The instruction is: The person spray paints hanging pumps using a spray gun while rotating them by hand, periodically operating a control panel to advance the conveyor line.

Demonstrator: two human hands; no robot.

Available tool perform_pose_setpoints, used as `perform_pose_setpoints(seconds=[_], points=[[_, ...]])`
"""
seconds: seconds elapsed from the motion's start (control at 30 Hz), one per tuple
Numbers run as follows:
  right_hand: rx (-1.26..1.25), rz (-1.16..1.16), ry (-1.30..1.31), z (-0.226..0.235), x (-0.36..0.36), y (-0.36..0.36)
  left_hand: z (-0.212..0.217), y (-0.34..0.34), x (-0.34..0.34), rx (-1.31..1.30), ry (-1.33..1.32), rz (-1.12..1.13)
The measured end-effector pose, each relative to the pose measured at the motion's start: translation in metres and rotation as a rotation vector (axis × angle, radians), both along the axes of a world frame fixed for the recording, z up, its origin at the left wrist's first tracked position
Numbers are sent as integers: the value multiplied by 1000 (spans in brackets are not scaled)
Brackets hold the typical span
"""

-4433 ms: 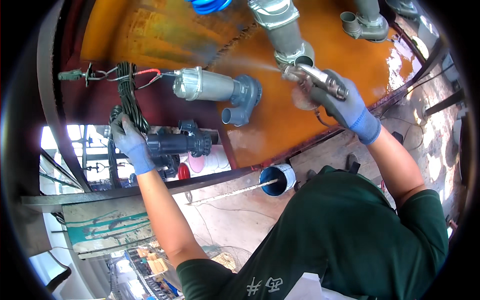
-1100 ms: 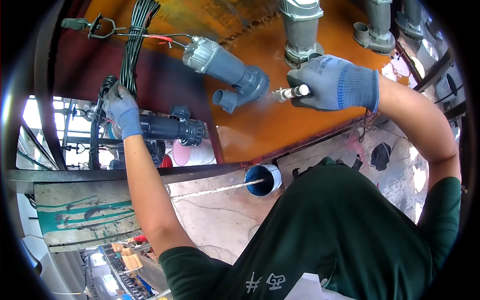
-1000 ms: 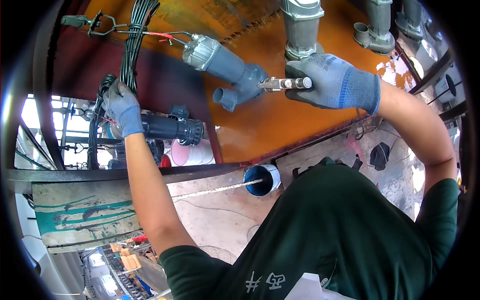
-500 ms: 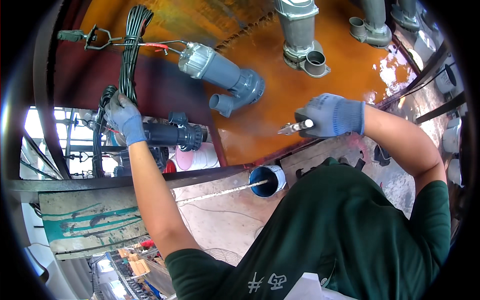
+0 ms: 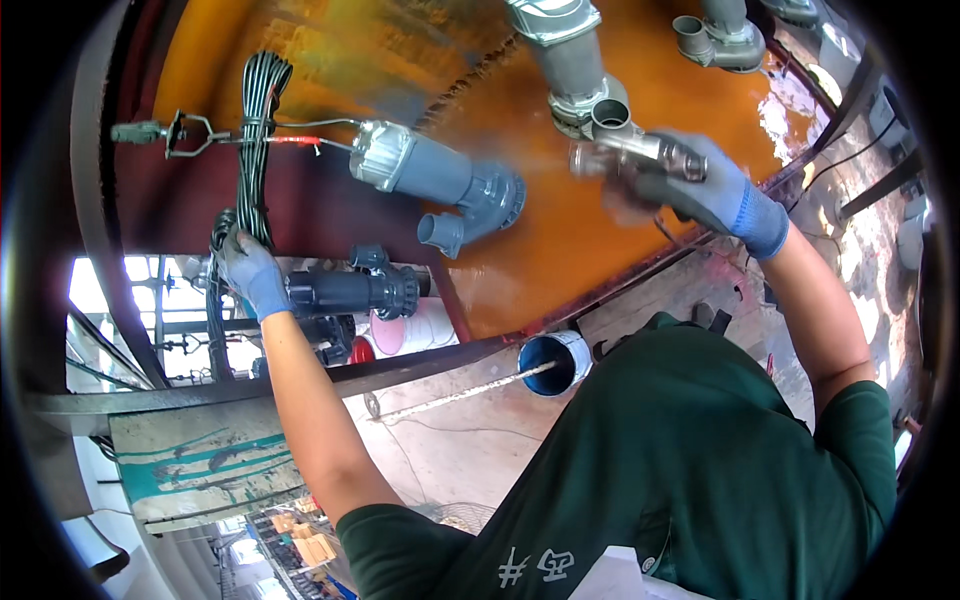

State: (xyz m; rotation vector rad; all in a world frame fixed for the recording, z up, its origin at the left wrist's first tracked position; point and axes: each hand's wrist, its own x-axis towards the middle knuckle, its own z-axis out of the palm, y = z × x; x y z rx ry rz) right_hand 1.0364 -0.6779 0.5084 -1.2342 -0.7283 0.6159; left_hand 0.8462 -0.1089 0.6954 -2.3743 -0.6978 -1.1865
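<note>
My left hand (image 5: 254, 274), in a grey-blue work glove, is closed around the lower end of a coiled black cable (image 5: 252, 190). The coil hangs beside a metal hook (image 5: 190, 134) and a rod with a red tie. From that rod a grey submersible pump (image 5: 430, 170) hangs tilted, its outlet pointing down toward me. My gloved right hand (image 5: 722, 190) grips a metal spray gun (image 5: 650, 155), blurred by motion, with its nozzle end toward the pump. Faint haze shows between gun and pump. My right fingers are partly hidden behind the gun.
Another grey pump (image 5: 580, 75) stands just beyond the spray gun, with one more pump (image 5: 728, 40) farther right. Darker pumps (image 5: 350, 290) hang below my left hand. An orange-stained panel (image 5: 500, 290) lies behind. A paint bucket (image 5: 555, 362) with a stick stands near my body.
My right hand has moved up and to the right with the spray gun, which is now higher, near the standing pump. My left hand still holds the cable. The whole view has shifted slightly.
</note>
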Motion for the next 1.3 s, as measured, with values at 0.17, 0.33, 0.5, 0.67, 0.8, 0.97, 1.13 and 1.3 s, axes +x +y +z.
perform_pose_setpoints(seconds=[0.17, 0.33, 0.5, 0.67, 0.8, 0.97, 1.13, 1.3], points=[[-225, 102, -190, 10, 1, -11, 12, 53, -10, -4, 35, -39], [10, -117, 28, -9, 4, -7, 33, 77, 5, -137, 69, -41], [-109, 75, -215, -4, -3, -9, 40, 86, 0, -188, 125, 124], [96, -205, -85, -43, 2, 4, 40, 74, 20, -33, 225, 150], [-109, -77, -273, -43, -6, -1, 34, 86, 25, -125, 179, 66], [64, -293, -31, -66, -14, 5, 51, 113, 14, -222, 154, 49], [-114, -151, -134, -88, -19, -1, 22, 43, 60, -302, -83, -115], [-9, -175, 147, -99, -22, 0, 10, -54, 59, 138, -222, -369]])
